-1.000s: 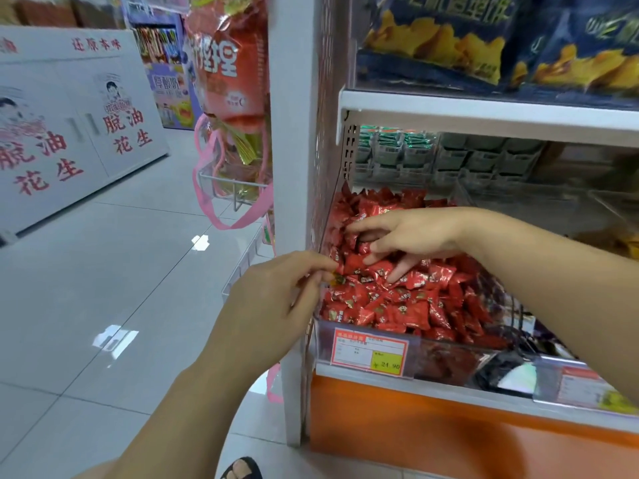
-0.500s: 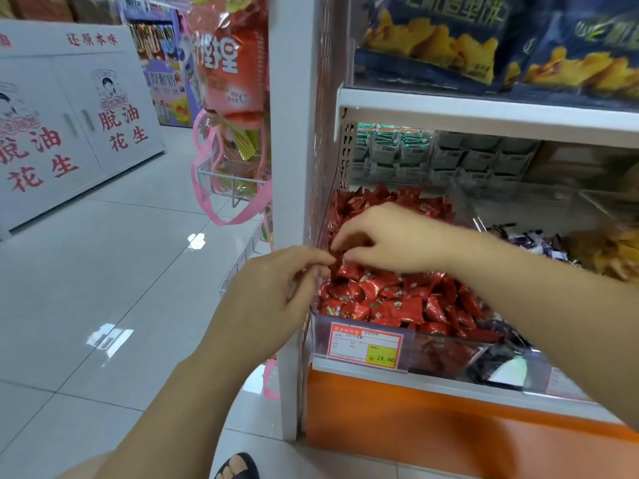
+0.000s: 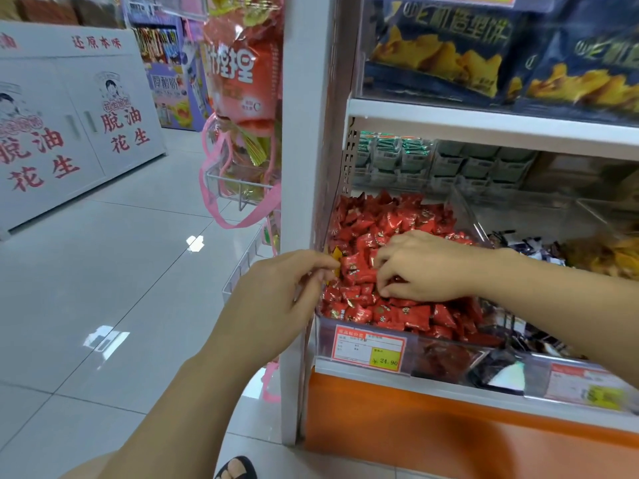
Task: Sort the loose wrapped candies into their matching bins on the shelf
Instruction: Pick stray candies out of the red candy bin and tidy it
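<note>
Pale glossy floor tiles point(image 3: 103, 271) run back along an aisle and catch ceiling-light reflections. On the right stands a white shelf unit point(image 3: 301, 167) with an orange base panel point(image 3: 449, 440). At the far left of the aisle is a white cabinet point(image 3: 69, 133) printed in red with 脱油花生 and, higher up, 还原本味.

Dark blue snack bags point(image 3: 439, 53) with pictured yellow crisps fill the upper shelf; their lettering is too blurred to read. A red bag point(image 3: 238, 74) in pink netting hangs on the unit's end, its large white characters unclear.

On the lower shelf, at its left end, a clear bin point(image 3: 418, 350) is heaped with red candies point(image 3: 390, 219). To the right, the neighbouring bins hold dark-wrapped candies point(image 3: 529, 245) and yellow-wrapped candies point(image 3: 608, 257).

The right hand point(image 3: 432, 267) lies on the heap near its middle, fingers bent down among the wrappers; whether they grip one I cannot tell. The left hand point(image 3: 276, 299) is at the bin's left edge, thumb and fingers pinched together on a yellow candy point(image 3: 336, 254) just beside the red ones.

A red-bordered price label point(image 3: 368, 347) on the bin's front reads 24.90 on a yellow patch. The second label point(image 3: 587, 385), farther right, is unreadable.
</note>
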{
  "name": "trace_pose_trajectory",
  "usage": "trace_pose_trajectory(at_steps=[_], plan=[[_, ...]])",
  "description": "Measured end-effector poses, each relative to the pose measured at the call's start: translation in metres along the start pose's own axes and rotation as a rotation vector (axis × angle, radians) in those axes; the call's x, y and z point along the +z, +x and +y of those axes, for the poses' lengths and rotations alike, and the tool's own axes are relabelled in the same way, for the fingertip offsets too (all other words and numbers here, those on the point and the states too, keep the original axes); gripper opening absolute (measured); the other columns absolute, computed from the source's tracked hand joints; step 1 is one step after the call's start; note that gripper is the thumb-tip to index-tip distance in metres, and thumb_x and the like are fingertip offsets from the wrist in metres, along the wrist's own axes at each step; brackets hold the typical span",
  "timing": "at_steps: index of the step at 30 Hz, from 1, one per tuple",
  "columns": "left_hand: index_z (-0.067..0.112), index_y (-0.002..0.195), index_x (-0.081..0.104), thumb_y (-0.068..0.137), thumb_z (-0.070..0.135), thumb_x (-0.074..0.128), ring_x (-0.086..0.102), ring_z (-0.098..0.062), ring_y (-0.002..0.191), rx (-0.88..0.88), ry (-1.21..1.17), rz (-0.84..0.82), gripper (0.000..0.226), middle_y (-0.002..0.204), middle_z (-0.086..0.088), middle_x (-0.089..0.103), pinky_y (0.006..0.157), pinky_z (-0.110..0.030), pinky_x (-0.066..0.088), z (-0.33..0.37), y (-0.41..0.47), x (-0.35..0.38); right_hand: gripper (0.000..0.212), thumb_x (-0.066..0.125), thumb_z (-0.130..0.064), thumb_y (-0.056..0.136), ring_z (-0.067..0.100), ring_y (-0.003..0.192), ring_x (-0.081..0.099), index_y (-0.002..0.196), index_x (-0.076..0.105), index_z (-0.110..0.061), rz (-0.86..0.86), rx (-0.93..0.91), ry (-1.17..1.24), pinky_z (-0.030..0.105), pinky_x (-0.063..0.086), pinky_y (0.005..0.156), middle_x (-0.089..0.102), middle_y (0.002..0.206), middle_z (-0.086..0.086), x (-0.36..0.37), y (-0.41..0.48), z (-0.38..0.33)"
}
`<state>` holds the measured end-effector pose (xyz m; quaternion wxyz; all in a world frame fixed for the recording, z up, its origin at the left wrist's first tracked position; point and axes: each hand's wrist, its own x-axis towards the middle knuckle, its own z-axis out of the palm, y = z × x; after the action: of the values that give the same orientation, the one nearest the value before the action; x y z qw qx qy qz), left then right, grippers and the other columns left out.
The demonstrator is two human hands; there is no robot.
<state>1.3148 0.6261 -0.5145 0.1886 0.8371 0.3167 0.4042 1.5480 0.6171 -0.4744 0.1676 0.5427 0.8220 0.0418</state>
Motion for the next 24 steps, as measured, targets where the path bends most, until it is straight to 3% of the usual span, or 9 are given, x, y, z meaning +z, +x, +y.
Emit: trace_pose_trajectory(at_steps=[6, 8, 10, 12, 14, 16, 19, 24], plan=[[0.028, 0.104, 0.069, 0.088, 0.026, 0.048, 0.062, 0.001, 0.084, -0.014, -0.011, 0.013, 0.027, 0.093, 0.02, 0.069, 0.074, -0.022, 0.052, 0.002, -0.001, 0.001, 0.035, 0.038, -0.047, 0.097, 0.01, 0.123, 0.04, 0.116, 0.063, -0.033, -0.06, -0.009, 0.034, 0.031, 0.025, 0.108, 0.052, 0.13, -0.018, -0.002, -0.027, 0.002], [0.028, 0.104, 0.069, 0.088, 0.026, 0.047, 0.062, 0.0, 0.084, -0.011, -0.005, 0.016, 0.027, 0.093, 0.019, 0.069, 0.074, -0.023, 0.053, 0.003, 0.0, 0.001, 0.031, 0.045, -0.044, 0.095, 0.007, 0.122, 0.044, 0.112, 0.067, -0.03, -0.046, -0.018, 0.166, 0.021, 0.023, 0.105, 0.055, 0.129, -0.015, -0.011, -0.031, 0.001], [0.027, 0.104, 0.069, 0.088, 0.025, 0.047, 0.062, 0.003, 0.083, -0.01, -0.002, 0.01, 0.027, 0.092, 0.019, 0.069, 0.074, -0.019, 0.052, 0.004, 0.0, 0.001, 0.027, 0.051, -0.039, 0.093, 0.006, 0.116, 0.051, 0.106, 0.071, -0.026, 0.073, -0.03, 0.295, 0.015, 0.027, 0.099, 0.06, 0.125, -0.01, -0.022, -0.024, -0.003], [0.026, 0.103, 0.07, 0.088, 0.022, 0.048, 0.06, 0.008, 0.082, 0.0, -0.006, 0.009, 0.027, 0.089, 0.02, 0.068, 0.072, -0.012, 0.048, 0.003, 0.0, 0.001, 0.023, 0.055, -0.035, 0.092, 0.007, 0.11, 0.056, 0.106, 0.07, -0.025, 0.239, -0.046, 0.345, 0.022, 0.035, 0.102, 0.064, 0.12, -0.007, -0.026, -0.006, -0.008], [0.026, 0.103, 0.07, 0.088, 0.021, 0.049, 0.057, 0.011, 0.079, 0.007, -0.011, 0.009, 0.026, 0.088, 0.022, 0.067, 0.071, -0.009, 0.045, 0.002, 0.0, 0.001, 0.024, 0.054, -0.032, 0.093, 0.014, 0.109, 0.058, 0.112, 0.067, -0.024, 0.274, -0.056, 0.325, 0.032, 0.041, 0.099, 0.065, 0.117, -0.005, -0.021, 0.015, -0.017], [0.026, 0.102, 0.07, 0.087, 0.021, 0.05, 0.055, 0.013, 0.076, 0.009, -0.013, 0.012, 0.026, 0.088, 0.022, 0.066, 0.069, -0.008, 0.044, 0.001, 0.0, 0.001, 0.029, 0.049, -0.036, 0.093, 0.021, 0.112, 0.054, 0.118, 0.062, -0.028, 0.173, -0.069, 0.224, 0.041, 0.041, 0.099, 0.062, 0.119, -0.002, -0.007, 0.033, -0.025], [0.027, 0.101, 0.07, 0.086, 0.021, 0.051, 0.054, 0.013, 0.075, 0.014, -0.018, 0.015, 0.025, 0.089, 0.022, 0.066, 0.068, -0.008, 0.043, 0.0, 0.0, 0.001, 0.043, 0.038, -0.05, 0.095, 0.02, 0.134, 0.032, 0.136, 0.045, -0.037, -0.045, -0.008, 0.082, 0.046, 0.023, 0.111, 0.041, 0.143, -0.004, 0.003, 0.033, -0.024], [0.027, 0.104, 0.069, 0.088, 0.023, 0.049, 0.059, 0.009, 0.08, 0.006, -0.018, -0.011, 0.026, 0.089, 0.02, 0.068, 0.071, -0.012, 0.047, -0.001, 0.001, -0.001, 0.045, 0.025, -0.05, 0.099, 0.019, 0.143, 0.016, 0.133, 0.049, -0.034, -0.245, 0.015, 0.025, 0.048, 0.003, 0.117, 0.032, 0.151, -0.001, 0.0, 0.005, -0.019]])
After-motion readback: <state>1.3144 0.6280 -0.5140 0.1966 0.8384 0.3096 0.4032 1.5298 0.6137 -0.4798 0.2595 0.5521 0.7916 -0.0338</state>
